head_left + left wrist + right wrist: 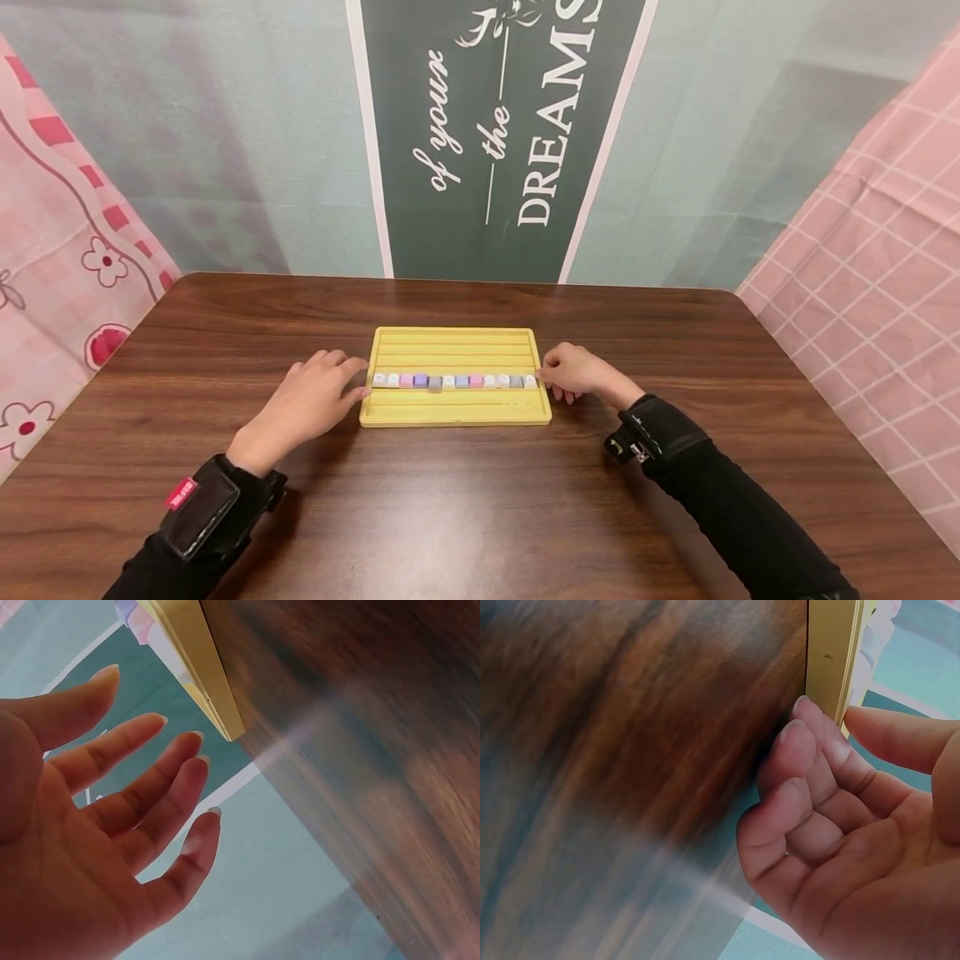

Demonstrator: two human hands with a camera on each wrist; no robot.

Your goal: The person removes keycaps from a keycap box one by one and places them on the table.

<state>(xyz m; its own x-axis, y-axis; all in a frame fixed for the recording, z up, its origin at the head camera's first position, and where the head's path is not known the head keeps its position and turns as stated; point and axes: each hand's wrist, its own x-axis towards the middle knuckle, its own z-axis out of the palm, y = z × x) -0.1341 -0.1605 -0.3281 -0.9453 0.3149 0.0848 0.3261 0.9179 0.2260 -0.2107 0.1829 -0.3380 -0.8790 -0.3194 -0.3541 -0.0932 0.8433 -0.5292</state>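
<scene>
A yellow ridged tray (450, 409) lies on the table, with a row of small keycaps (462, 382) in white, pink, purple, blue and grey across its middle. One grey keycap (435, 385) sits slightly lower than its neighbours. At the tray's left edge is my left hand (311, 396), fingers spread and loosely bent, holding nothing; the left wrist view shows its fingertips (196, 737) apart from the tray wall. My right hand (577, 372) pinches the tray's right edge, thumb at the rim and forefinger against the outer wall, other fingers curled below.
The brown wooden table (450, 508) extends around the tray on all sides. Behind it hangs a blue-green cloth (300, 150) with a dark lettered panel. Pink patterned cloths border the left and right sides. Both wrists wear black straps with cameras.
</scene>
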